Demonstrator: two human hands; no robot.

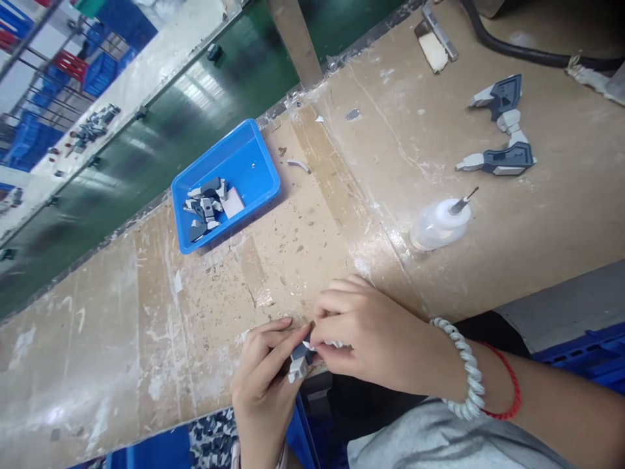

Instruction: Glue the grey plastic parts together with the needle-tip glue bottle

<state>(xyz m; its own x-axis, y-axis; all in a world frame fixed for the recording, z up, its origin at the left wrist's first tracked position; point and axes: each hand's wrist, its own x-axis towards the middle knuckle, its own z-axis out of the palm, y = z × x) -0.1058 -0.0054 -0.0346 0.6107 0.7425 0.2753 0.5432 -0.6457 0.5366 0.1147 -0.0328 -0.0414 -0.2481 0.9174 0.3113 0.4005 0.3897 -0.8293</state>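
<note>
While both hands meet at six o'clock, left hand (263, 381) and right hand (364, 335) pinch one grey-white part (299, 362), steadying it above the surface (146, 312).

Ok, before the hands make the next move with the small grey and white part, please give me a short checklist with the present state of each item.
1. Small grey and white part held by both the left hand and the right hand: ok.
2. Part seated straight: cannot tell, fingers hide it.
3. Blue tray holds more parts: ok.
4. Squeeze bottle upright: not ok, it lies on its side.
5. Two assembled pieces lie apart from the hands: ok.
</note>
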